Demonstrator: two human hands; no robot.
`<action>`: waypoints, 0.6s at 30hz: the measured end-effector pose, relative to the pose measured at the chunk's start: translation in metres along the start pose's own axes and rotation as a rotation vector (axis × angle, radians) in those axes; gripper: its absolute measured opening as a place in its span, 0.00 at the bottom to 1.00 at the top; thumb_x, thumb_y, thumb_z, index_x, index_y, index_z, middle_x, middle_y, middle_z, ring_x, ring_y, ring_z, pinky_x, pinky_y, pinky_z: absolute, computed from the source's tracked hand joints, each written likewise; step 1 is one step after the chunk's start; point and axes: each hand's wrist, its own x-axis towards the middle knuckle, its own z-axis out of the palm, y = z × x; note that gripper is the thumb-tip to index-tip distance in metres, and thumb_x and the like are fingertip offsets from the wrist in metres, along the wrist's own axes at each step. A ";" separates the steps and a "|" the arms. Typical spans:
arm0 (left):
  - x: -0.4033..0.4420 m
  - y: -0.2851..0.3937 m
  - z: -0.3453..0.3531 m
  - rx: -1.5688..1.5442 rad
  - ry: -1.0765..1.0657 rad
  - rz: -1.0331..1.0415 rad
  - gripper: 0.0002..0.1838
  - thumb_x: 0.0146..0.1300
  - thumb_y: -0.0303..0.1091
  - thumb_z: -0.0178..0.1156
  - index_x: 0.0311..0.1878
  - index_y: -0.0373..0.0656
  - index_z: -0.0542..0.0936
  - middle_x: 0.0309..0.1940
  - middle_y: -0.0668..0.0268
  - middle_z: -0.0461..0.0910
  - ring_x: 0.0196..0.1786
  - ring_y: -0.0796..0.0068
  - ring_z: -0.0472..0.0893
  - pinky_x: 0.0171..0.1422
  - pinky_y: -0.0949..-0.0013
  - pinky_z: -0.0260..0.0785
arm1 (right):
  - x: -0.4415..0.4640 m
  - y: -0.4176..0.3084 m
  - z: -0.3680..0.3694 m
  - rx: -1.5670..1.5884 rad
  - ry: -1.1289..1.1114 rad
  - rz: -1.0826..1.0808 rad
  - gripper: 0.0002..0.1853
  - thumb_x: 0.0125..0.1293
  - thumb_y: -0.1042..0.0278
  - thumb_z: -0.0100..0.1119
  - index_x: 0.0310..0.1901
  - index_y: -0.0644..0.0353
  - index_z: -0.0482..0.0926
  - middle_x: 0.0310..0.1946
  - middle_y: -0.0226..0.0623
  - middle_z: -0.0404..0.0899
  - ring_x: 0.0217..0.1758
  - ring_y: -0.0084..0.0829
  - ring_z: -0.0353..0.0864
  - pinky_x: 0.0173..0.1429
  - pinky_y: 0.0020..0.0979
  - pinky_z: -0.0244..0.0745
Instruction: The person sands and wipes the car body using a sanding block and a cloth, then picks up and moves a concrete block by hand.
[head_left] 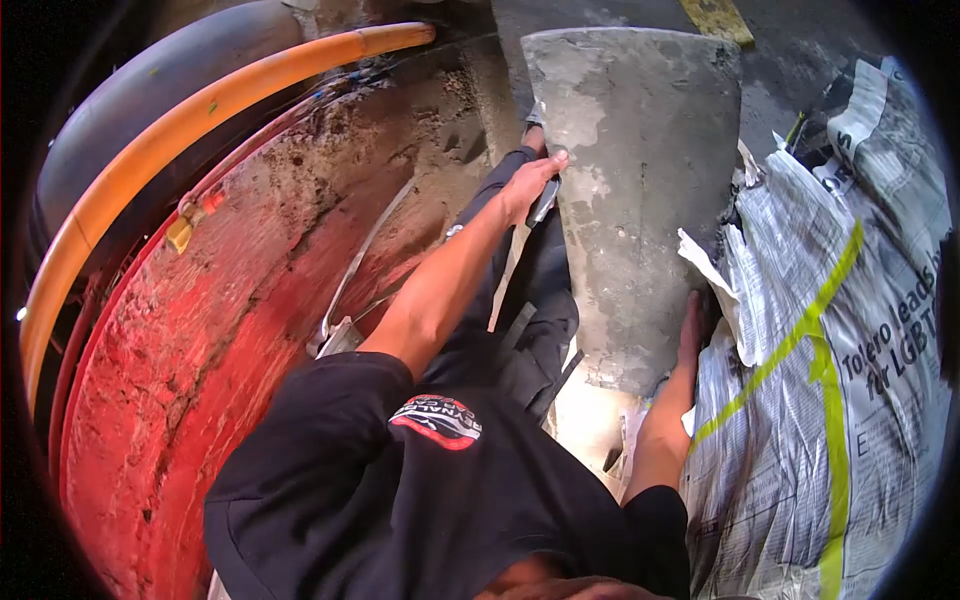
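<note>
A long grey panel (650, 190) with a patchy, blotched surface stands in front of me, its wide end farthest away. My left hand (533, 185) is closed on the panel's left edge, thumb at the near face and the other fingers mostly hidden. Lower down, in shadow along the right edge, my right hand (692, 325) holds the panel from the side; its fingers are partly hidden. A piece of torn paper (712, 268) hangs close above that hand.
To my left is a scuffed red curved surface (200, 350), with an orange hose (190, 130) and a dark rounded object (150, 90) beyond. Newspaper sheets (770, 420) with yellow-green tape (835, 450) cover something on my right. A yellow strip (718, 18) lies on the far floor.
</note>
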 end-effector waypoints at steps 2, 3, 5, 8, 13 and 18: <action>0.000 -0.004 0.006 -0.028 0.046 0.015 0.26 0.72 0.61 0.63 0.49 0.44 0.83 0.32 0.71 0.77 0.30 0.77 0.74 0.33 0.68 0.68 | -0.006 0.001 -0.001 -0.079 -0.005 -0.009 0.39 0.80 0.42 0.49 0.78 0.69 0.62 0.81 0.51 0.61 0.85 0.44 0.56 0.86 0.38 0.47; -0.002 -0.003 0.009 -0.006 0.093 0.037 0.27 0.72 0.62 0.63 0.49 0.44 0.83 0.33 0.72 0.76 0.31 0.78 0.73 0.36 0.68 0.68 | 0.000 0.003 0.002 -0.112 -0.004 -0.028 0.39 0.80 0.42 0.49 0.77 0.70 0.62 0.80 0.52 0.61 0.84 0.45 0.57 0.86 0.39 0.48; -0.008 -0.004 0.008 0.017 0.148 0.052 0.28 0.72 0.62 0.63 0.49 0.43 0.82 0.35 0.74 0.76 0.37 0.80 0.71 0.42 0.70 0.65 | 0.002 -0.002 0.001 -0.171 -0.019 -0.003 0.40 0.79 0.41 0.49 0.76 0.71 0.63 0.79 0.55 0.61 0.84 0.48 0.57 0.85 0.40 0.48; -0.022 -0.014 -0.015 0.002 0.165 0.095 0.28 0.72 0.62 0.64 0.49 0.43 0.82 0.36 0.73 0.76 0.37 0.78 0.72 0.44 0.69 0.66 | -0.025 -0.033 0.003 -0.255 -0.068 0.132 0.41 0.78 0.39 0.49 0.75 0.72 0.65 0.78 0.61 0.61 0.83 0.56 0.57 0.85 0.43 0.49; -0.075 0.004 -0.034 -0.070 0.189 0.078 0.37 0.71 0.65 0.63 0.62 0.35 0.78 0.54 0.64 0.80 0.54 0.71 0.76 0.62 0.64 0.68 | -0.066 -0.093 -0.016 -0.242 -0.005 0.003 0.46 0.76 0.32 0.48 0.76 0.70 0.64 0.79 0.62 0.59 0.84 0.57 0.53 0.86 0.44 0.44; -0.118 0.038 -0.048 -0.088 0.217 0.208 0.48 0.71 0.66 0.62 0.74 0.28 0.67 0.72 0.57 0.75 0.73 0.65 0.71 0.77 0.62 0.60 | -0.073 -0.105 -0.021 -0.191 0.261 -0.246 0.48 0.73 0.29 0.52 0.79 0.64 0.62 0.81 0.54 0.58 0.86 0.53 0.50 0.87 0.43 0.42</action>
